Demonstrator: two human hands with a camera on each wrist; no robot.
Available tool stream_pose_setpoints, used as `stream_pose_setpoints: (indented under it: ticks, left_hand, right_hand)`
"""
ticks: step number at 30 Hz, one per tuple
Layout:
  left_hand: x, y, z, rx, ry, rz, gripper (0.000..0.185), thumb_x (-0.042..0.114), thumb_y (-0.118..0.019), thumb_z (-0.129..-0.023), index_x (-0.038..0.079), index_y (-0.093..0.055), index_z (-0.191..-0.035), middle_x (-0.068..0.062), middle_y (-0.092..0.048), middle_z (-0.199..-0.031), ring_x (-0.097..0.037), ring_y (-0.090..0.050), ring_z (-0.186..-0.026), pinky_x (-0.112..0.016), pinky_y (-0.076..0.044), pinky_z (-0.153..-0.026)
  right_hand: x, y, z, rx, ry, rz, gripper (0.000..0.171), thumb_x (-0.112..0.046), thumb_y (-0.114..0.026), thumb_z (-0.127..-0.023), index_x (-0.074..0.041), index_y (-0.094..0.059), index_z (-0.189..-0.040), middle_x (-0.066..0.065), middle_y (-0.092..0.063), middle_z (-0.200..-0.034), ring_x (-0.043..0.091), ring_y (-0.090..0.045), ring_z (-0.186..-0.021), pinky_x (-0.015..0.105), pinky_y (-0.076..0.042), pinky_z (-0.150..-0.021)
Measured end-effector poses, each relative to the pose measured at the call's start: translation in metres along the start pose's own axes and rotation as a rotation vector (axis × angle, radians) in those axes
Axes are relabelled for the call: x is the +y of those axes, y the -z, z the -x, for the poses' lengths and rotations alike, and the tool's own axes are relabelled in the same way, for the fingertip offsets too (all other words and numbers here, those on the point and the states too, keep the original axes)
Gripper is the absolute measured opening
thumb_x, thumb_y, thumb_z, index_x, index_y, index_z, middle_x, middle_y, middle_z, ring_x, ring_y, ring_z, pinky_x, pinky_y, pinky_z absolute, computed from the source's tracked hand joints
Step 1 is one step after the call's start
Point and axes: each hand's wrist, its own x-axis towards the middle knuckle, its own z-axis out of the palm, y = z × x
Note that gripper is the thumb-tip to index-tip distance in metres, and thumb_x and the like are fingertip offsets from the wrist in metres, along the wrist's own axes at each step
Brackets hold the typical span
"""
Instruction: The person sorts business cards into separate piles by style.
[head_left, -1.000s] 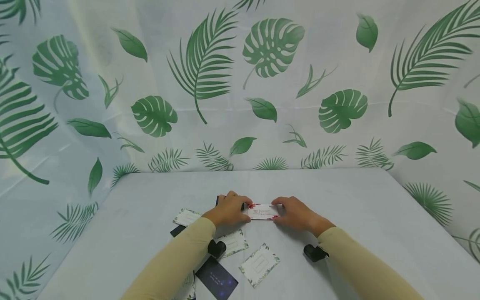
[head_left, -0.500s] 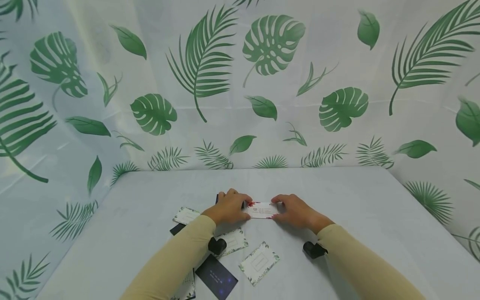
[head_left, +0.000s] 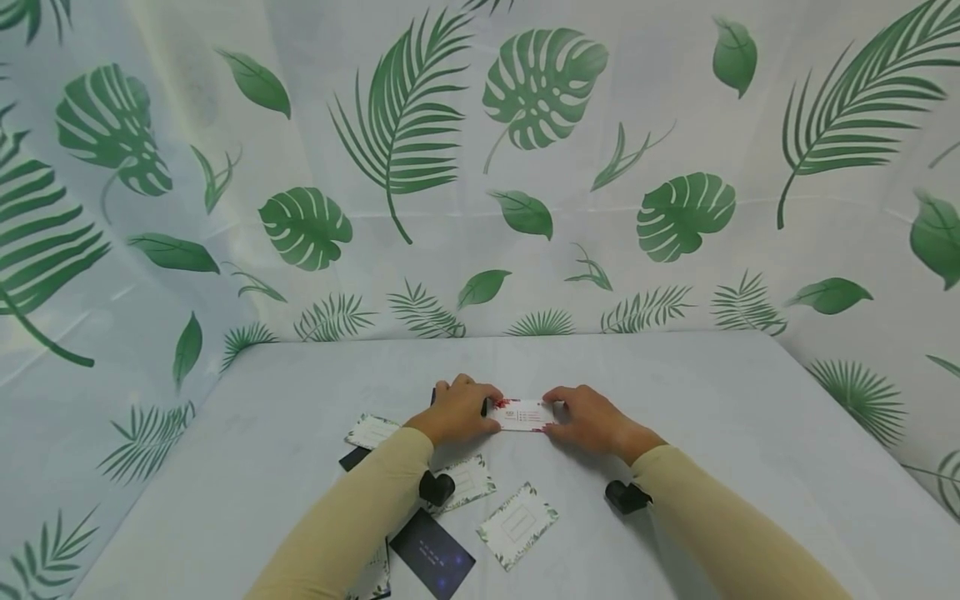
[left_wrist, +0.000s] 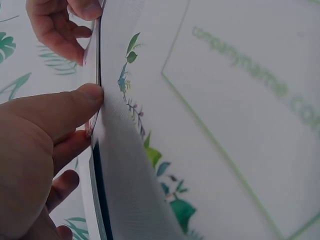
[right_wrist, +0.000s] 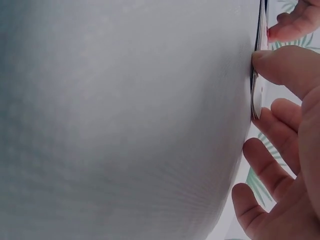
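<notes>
A small stack of cards, topped by a white card with red flowers at its corners, lies on the white table. My left hand pinches its left end and my right hand pinches its right end. In the left wrist view my thumb presses the stack's edge, with the right hand's fingers beyond it. The right wrist view shows my thumb against the stack's edge.
Loose cards lie near my forearms: white leafy ones, a dark blue one and a dark one. A leafy card fills the left wrist view. A leaf-print curtain hangs behind and to both sides.
Both hands keep their pinch on the stack. Hands and stack sit very slightly farther up the table than a second ago.
</notes>
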Motion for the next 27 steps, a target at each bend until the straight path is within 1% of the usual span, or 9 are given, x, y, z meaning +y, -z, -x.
stream_pose_setpoints:
  ticks: [5,8,12,14,16,20,24,27]
  left_hand:
    - [-0.002,-0.001,0.0,-0.001,0.013,0.008,0.049,0.04,-0.076,-0.089,0.024,-0.064,-0.134,0.005,-0.063,-0.12,-0.021,-0.045,-0.121,-0.047,-0.028,-0.094]
    - [-0.003,0.0,0.002,0.001,0.015,0.022,0.053,0.041,-0.076,-0.089,0.024,-0.062,-0.137,0.003,-0.062,-0.123,-0.022,-0.044,-0.123,-0.048,-0.029,-0.094]
    - [-0.007,0.007,0.007,0.015,0.018,0.078,0.055,0.039,-0.078,-0.087,0.023,-0.062,-0.138,0.0,-0.062,-0.125,-0.024,-0.043,-0.125,-0.048,-0.028,-0.094]
    - [-0.011,0.011,0.008,0.019,0.024,0.102,0.055,0.037,-0.078,-0.087,0.022,-0.062,-0.138,-0.001,-0.062,-0.126,-0.025,-0.042,-0.126,-0.049,-0.027,-0.095]
    - [-0.017,0.014,0.009,0.022,0.033,0.121,0.055,0.037,-0.079,-0.087,0.022,-0.062,-0.138,-0.004,-0.061,-0.127,-0.025,-0.043,-0.126,-0.05,-0.027,-0.096]
    - [-0.033,0.02,0.012,0.03,0.039,0.139,0.054,0.034,-0.078,-0.089,0.021,-0.061,-0.138,-0.007,-0.058,-0.134,-0.027,-0.042,-0.131,-0.053,-0.027,-0.1]
    - [-0.051,0.025,0.015,0.038,0.06,0.143,0.056,0.032,-0.078,-0.089,0.02,-0.059,-0.14,-0.007,-0.055,-0.14,-0.029,-0.038,-0.137,-0.056,-0.026,-0.104]
    - [-0.063,0.026,0.015,0.04,0.079,0.128,0.056,0.033,-0.077,-0.089,0.02,-0.059,-0.141,-0.007,-0.056,-0.139,-0.03,-0.039,-0.137,-0.057,-0.027,-0.104]
  right_hand:
    - [0.0,0.0,-0.001,-0.003,-0.003,0.006,0.048,-0.025,-0.078,-0.088,-0.006,-0.063,-0.129,0.011,-0.063,-0.114,0.029,-0.056,-0.106,0.05,-0.044,-0.096]
    - [-0.001,0.0,0.0,0.001,-0.002,0.01,0.052,-0.027,-0.078,-0.087,-0.005,-0.061,-0.132,0.014,-0.062,-0.122,0.034,-0.055,-0.114,0.052,-0.042,-0.1]
    - [-0.004,0.001,-0.001,0.013,0.001,0.009,0.059,-0.031,-0.078,-0.087,-0.004,-0.058,-0.136,0.017,-0.058,-0.134,0.039,-0.049,-0.126,0.055,-0.037,-0.105]
    - [-0.007,0.002,-0.003,0.017,0.009,-0.006,0.059,-0.033,-0.078,-0.087,-0.004,-0.059,-0.135,0.017,-0.058,-0.134,0.039,-0.05,-0.126,0.055,-0.038,-0.105]
    - [-0.012,0.001,-0.007,0.011,0.007,-0.029,0.059,-0.035,-0.078,-0.087,-0.005,-0.059,-0.135,0.017,-0.059,-0.131,0.037,-0.051,-0.123,0.054,-0.039,-0.103]
    - [-0.027,0.001,-0.018,0.002,0.003,-0.051,0.056,-0.034,-0.077,-0.087,-0.009,-0.061,-0.134,0.015,-0.06,-0.127,0.034,-0.052,-0.119,0.053,-0.04,-0.102]
    - [-0.044,0.001,-0.031,-0.008,0.014,-0.022,0.051,-0.034,-0.075,-0.089,-0.012,-0.063,-0.134,0.014,-0.062,-0.126,0.034,-0.052,-0.121,0.052,-0.04,-0.102]
    - [-0.053,-0.001,-0.042,-0.021,0.014,0.017,0.05,-0.035,-0.075,-0.09,-0.014,-0.063,-0.134,0.014,-0.062,-0.125,0.035,-0.052,-0.122,0.053,-0.04,-0.101]
